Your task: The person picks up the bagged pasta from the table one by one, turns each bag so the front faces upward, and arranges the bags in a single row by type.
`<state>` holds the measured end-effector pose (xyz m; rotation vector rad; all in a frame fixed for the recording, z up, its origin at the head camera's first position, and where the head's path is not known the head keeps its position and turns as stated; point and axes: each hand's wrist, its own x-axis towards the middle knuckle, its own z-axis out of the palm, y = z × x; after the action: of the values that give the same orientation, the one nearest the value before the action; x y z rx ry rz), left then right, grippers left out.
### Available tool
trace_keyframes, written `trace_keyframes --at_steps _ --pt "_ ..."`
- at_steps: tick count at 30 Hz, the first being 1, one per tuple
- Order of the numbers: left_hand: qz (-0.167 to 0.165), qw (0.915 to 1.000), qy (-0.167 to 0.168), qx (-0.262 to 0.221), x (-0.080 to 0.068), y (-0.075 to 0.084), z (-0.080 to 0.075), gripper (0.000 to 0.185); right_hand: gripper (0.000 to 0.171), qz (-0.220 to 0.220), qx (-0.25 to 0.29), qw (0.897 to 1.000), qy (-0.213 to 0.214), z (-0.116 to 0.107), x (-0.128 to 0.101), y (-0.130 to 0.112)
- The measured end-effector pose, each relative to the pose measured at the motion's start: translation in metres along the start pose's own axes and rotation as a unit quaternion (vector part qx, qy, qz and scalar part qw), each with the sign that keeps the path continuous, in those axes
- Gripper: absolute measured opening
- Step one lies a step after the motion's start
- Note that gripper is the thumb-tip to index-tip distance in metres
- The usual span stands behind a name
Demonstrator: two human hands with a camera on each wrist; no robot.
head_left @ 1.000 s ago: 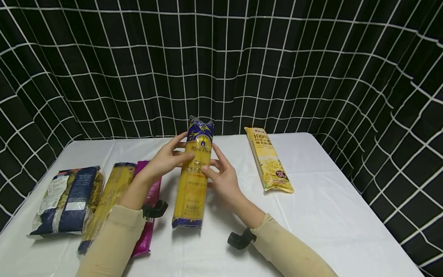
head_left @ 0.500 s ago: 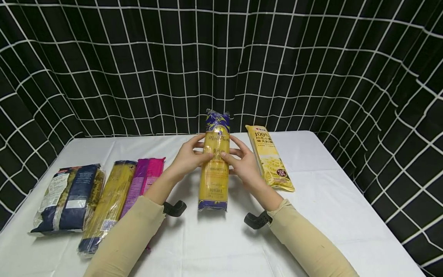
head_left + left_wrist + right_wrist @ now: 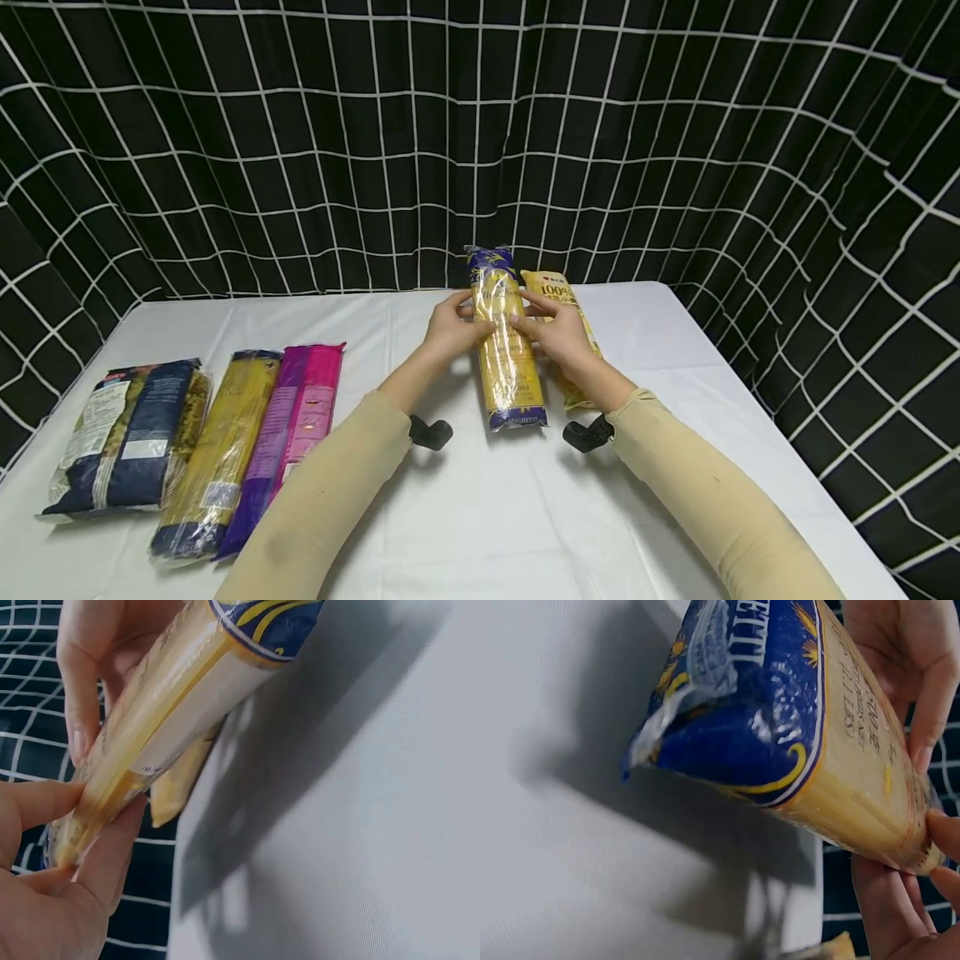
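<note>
Both hands hold a long yellow spaghetti pack with blue ends [image 3: 508,350] just above the white table [image 3: 525,517]. My left hand [image 3: 452,327] grips its left side and my right hand [image 3: 557,330] grips its right side, thumbs on top. The left wrist view shows the spaghetti pack [image 3: 161,712] between the fingers [image 3: 82,690] of both hands. The right wrist view shows the blue end of the pack [image 3: 772,727] raised over the cloth. A second yellow pasta pack [image 3: 558,293] lies right beside it, partly hidden by my right hand.
On the table's left lie a dark blue pasta bag [image 3: 123,433], a yellow spaghetti pack [image 3: 217,450] and a magenta pack [image 3: 292,433], side by side. A black curtain with a white grid [image 3: 480,142] hangs behind and around the table.
Both hands have carried the spaghetti pack to the right and farther back, beside the second yellow pack. It has tilted from upright to nearly flat over the table.
</note>
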<state>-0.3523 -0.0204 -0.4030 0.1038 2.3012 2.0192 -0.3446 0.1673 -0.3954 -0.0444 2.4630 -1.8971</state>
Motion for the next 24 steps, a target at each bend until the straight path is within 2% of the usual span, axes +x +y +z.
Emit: trace_keyframes --at_steps 4,10,18,24 --pt "-0.014 0.9999 0.008 0.004 0.013 -0.003 0.011 0.077 0.058 0.013 -0.018 1.000 0.005 -0.006 0.010 0.005" --pt "-0.032 0.9994 0.012 0.010 0.024 -0.007 0.023 0.074 0.063 0.037 -0.025 0.999 0.013 -0.010 0.019 0.010" --pt "-0.057 0.9983 0.002 -0.011 0.032 -0.015 0.030 0.073 0.056 0.030 -0.083 0.996 0.026 -0.011 0.027 0.021" --pt "-0.055 0.9984 -0.010 0.007 0.036 -0.026 0.031 0.069 0.053 0.022 -0.136 0.990 0.026 -0.008 0.027 0.027"
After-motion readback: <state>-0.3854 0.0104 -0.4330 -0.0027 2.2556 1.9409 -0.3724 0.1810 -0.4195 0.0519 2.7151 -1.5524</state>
